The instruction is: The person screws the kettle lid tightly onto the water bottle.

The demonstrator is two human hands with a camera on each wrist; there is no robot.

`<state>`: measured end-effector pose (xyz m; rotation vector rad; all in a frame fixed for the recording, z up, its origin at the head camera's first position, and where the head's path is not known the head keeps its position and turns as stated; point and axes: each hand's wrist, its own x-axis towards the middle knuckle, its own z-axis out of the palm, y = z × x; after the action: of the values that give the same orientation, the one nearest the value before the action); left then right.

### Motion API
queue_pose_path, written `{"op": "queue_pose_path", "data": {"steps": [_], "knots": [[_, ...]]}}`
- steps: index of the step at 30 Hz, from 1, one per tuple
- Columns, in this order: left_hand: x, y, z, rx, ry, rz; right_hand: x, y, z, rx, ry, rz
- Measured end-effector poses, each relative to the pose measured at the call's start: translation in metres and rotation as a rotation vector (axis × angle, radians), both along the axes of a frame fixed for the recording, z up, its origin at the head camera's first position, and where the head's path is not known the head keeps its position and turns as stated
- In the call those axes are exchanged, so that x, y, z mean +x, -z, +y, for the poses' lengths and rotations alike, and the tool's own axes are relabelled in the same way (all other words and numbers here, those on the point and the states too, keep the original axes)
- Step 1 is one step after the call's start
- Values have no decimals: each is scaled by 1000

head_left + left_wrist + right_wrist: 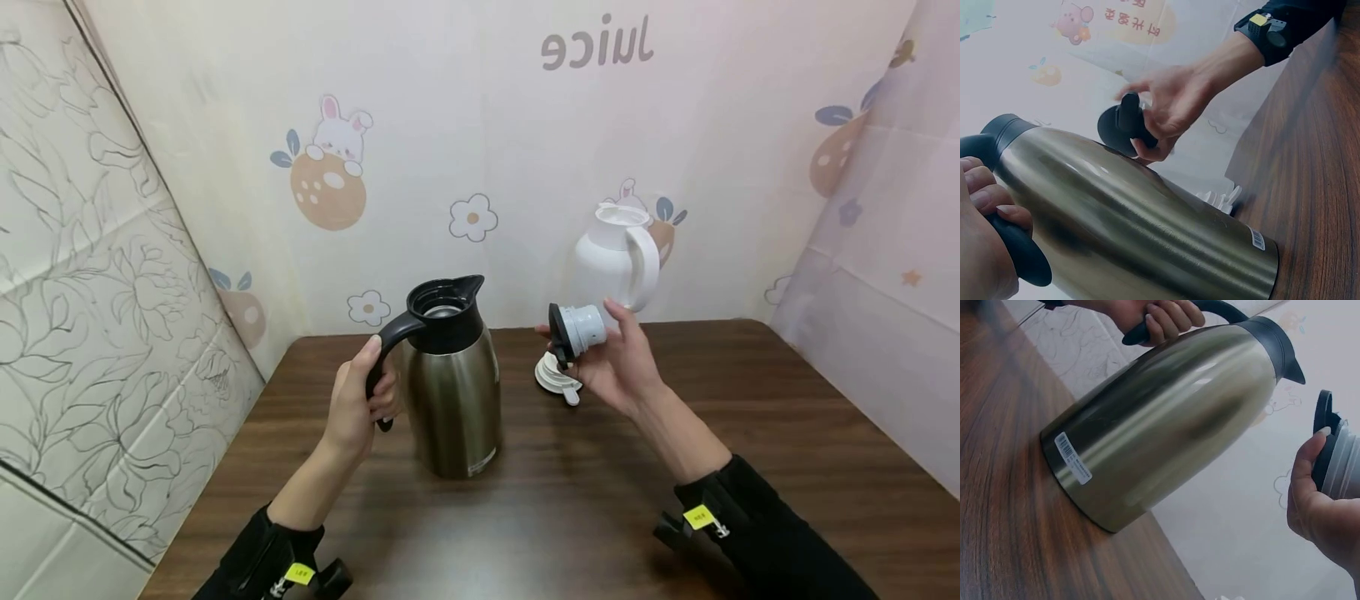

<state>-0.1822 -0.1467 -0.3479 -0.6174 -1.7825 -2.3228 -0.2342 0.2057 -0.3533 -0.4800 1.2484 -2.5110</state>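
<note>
A gold-brown steel thermos jug (453, 408) with a black collar and spout stands upright on the table, its top uncovered. My left hand (358, 392) grips its black handle (398, 328), fingers curled round it. To the right, in the air, my right hand (618, 362) holds a stopper lid (576, 331), with its black cap toward the jug and its pale grey plug facing right. In the left wrist view the black cap (1117, 128) shows above the jug's side. The right wrist view catches the thumb and fingers about the lid (1329, 453).
A white jug (606, 265) with its top uncovered stands at the back right, behind the right hand. Its white lid (556, 377) lies on the dark wooden table (757, 400) below the right hand. Printed cloth walls (480, 117) close off the back and sides.
</note>
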Motion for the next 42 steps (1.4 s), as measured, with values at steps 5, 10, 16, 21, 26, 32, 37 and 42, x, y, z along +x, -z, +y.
{"op": "queue_pose_path", "data": {"steps": [5, 10, 16, 21, 26, 32, 37, 42], "knots": [[1, -1, 1, -5, 16, -8, 3, 0, 3, -62, -49, 29], [2, -6, 3, 4, 30, 3, 1, -3, 2, -151, -64, 69], [4, -8, 6, 17, 52, -27, -1, -4, -1, -338, -161, 59], [5, -8, 10, 24, 69, -55, 0, -6, -3, -440, -194, 24], [5, -8, 13, 25, 102, -47, 0, -12, -6, -500, -212, 39], [5, -9, 18, 26, 144, -55, -1, -19, -7, -515, -211, 60], [6, -9, 20, 16, 167, -43, 2, -31, -10, -352, -45, 82], [6, -7, 21, 9, 197, -29, 7, -47, -20, -104, 136, 207]]}}
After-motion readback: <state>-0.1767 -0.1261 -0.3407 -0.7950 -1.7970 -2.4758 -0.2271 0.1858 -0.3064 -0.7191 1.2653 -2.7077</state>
